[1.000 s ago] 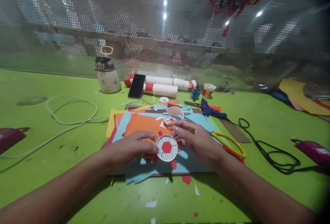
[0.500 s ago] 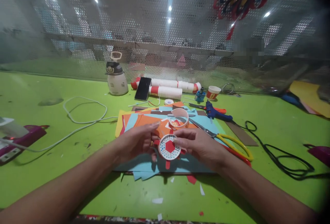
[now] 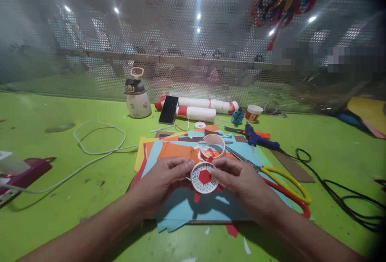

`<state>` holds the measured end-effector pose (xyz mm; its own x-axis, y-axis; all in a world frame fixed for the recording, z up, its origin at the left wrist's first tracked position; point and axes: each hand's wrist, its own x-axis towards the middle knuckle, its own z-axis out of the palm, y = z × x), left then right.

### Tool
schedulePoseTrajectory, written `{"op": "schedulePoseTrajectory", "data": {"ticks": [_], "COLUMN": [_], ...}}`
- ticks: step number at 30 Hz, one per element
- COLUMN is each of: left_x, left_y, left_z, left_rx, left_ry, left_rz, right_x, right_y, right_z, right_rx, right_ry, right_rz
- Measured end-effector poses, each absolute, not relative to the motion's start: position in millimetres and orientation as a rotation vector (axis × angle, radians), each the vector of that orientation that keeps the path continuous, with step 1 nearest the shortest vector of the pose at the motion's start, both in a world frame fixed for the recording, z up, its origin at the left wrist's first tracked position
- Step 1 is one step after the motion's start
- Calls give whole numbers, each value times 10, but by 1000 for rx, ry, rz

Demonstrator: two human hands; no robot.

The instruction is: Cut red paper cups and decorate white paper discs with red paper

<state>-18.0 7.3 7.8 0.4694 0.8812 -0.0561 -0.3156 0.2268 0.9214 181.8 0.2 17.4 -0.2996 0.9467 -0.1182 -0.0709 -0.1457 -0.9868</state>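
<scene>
Between both hands is a small paper turtle [image 3: 200, 187]: a round white disc with blue dots, a red hexagon in its middle and red tabs at its rim. My right hand [image 3: 241, 179] pinches its right side, thumb on the face. My left hand [image 3: 169, 175] is closed at its upper left edge, thumb and forefinger pressed together there; its other fingers are partly hidden behind. Just behind the turtle, a curled white paper strip [image 3: 222, 146] stands on stacked coloured paper [image 3: 181, 209].
Scissors [image 3: 283, 179] and a blue glue gun [image 3: 261, 139] lie right of the paper, with a black cord [image 3: 328, 189]. At the back are a bottle [image 3: 138, 103], a phone [image 3: 169, 110], stacked paper cups [image 3: 197, 114] and a single cup [image 3: 254, 114]. A purple power strip [image 3: 33, 171] is left.
My left hand has closed from a spread pose onto the turtle's edge. The turtle has turned slightly in the hands. The whole view has shifted, with the table things lower in the picture.
</scene>
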Motion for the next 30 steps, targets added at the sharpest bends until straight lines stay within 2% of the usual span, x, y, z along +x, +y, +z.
{"op": "schedulePoseTrajectory", "data": {"ticks": [16, 30], "left_x": [-140, -95], "left_y": [49, 8], "left_z": [79, 96], "left_rx": [769, 1102], "left_ry": [653, 959], "left_rz": [975, 826], "right_x": [1758, 1729], "right_y": [-25, -73], "right_z": [107, 148], "right_rx": [-1123, -1093], "right_ry": [-1235, -1379], "right_rz": [1506, 1413]}}
